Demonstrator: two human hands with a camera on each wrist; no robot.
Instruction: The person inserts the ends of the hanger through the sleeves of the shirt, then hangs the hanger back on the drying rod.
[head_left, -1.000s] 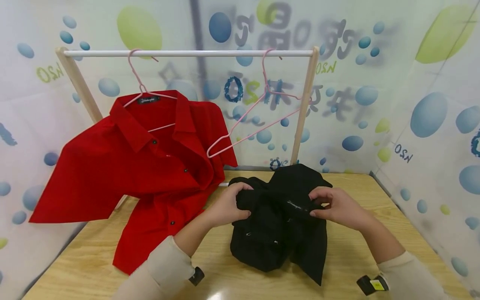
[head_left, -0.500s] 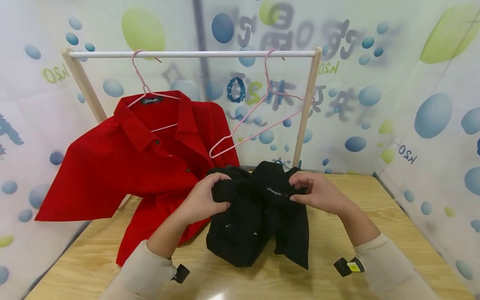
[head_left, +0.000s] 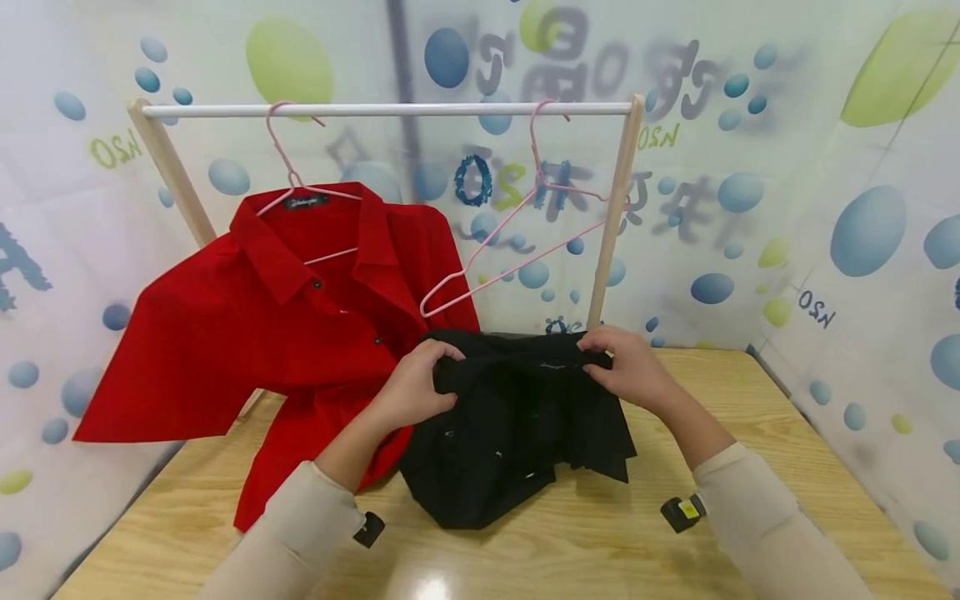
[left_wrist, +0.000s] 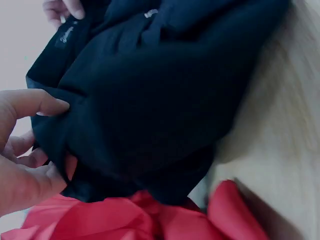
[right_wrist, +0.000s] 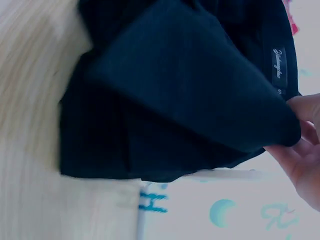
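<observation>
Black shirt held up by its collar between two hands, just below the pink hanger.
The collar runs crosswise over the desk — left hand pinching one end, right hand pinching the other near the label, fingers closed on cloth. From them the hanger lies above and beyond, its low corner nearer the left hand. The red shirt crowds that side — the right shows more open desk. Whether the hem touches wood, I can't quite tell.
</observation>
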